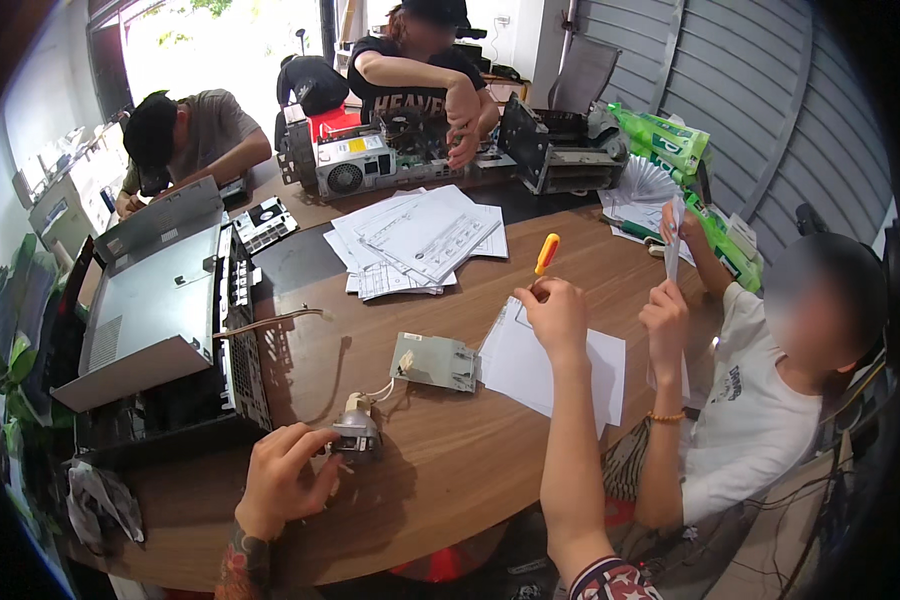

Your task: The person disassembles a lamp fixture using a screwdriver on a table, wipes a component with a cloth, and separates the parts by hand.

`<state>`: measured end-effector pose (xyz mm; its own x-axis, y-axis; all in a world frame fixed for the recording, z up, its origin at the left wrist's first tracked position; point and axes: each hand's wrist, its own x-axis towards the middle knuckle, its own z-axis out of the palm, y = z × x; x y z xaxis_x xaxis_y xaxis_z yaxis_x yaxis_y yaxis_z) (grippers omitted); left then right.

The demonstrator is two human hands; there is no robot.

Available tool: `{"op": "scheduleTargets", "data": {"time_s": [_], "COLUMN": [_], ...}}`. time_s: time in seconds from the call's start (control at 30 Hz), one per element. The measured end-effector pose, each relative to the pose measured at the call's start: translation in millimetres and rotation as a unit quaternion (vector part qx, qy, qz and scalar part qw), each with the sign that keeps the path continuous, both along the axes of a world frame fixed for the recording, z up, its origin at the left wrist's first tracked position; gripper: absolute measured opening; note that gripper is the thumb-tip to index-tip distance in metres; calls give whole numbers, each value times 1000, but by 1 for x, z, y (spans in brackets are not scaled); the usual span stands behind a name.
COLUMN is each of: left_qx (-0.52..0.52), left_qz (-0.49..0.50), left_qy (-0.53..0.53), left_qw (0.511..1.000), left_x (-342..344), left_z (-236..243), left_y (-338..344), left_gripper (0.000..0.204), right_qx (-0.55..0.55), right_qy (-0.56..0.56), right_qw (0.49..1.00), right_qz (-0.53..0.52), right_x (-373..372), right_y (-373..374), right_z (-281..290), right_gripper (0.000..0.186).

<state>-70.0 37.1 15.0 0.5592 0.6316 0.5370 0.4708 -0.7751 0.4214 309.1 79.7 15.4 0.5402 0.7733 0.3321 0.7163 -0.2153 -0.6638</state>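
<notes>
My left hand point(285, 475), its forearm tattooed, is low over the near edge of the table. Its thumb and fingers close on the side of a small lamp-like part with a clear reflector point(358, 436). White wires run from that part to a flat grey metal box point(435, 362) lying beyond it. My right hand point(555, 315) is raised over the sheets of white paper point(580, 375), fingers pinched. It grips a screwdriver point(547, 254) whose yellow and orange handle sticks up above the fingers; the shaft is hidden.
A large opened metal chassis point(160, 290) stands at the left, a loose cable reaching out from it. Papers point(425, 240) lie mid-table, with more opened equipment point(360, 160) behind. Two people work at the far side; another at the right holds up a sheet point(674, 240).
</notes>
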Motion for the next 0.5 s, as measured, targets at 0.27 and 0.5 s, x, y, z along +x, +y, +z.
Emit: {"op": "scheduleTargets", "data": {"time_s": [0.27, 0.5], "left_qx": [-10, -29], "left_qz": [3, 1], "left_qy": [11, 24], "left_qw": [1000, 999], "left_x": [-1, 0], "left_z": [1, 2], "left_y": [-1, -1], "left_gripper": [28, 29], "right_qx": [-12, -38], "right_qy": [156, 63], "right_qw": [986, 997], "right_qz": [57, -26], "right_x": [-12, -2], "right_y": [-5, 4], "right_z": [8, -5], "right_gripper": [19, 27]}}
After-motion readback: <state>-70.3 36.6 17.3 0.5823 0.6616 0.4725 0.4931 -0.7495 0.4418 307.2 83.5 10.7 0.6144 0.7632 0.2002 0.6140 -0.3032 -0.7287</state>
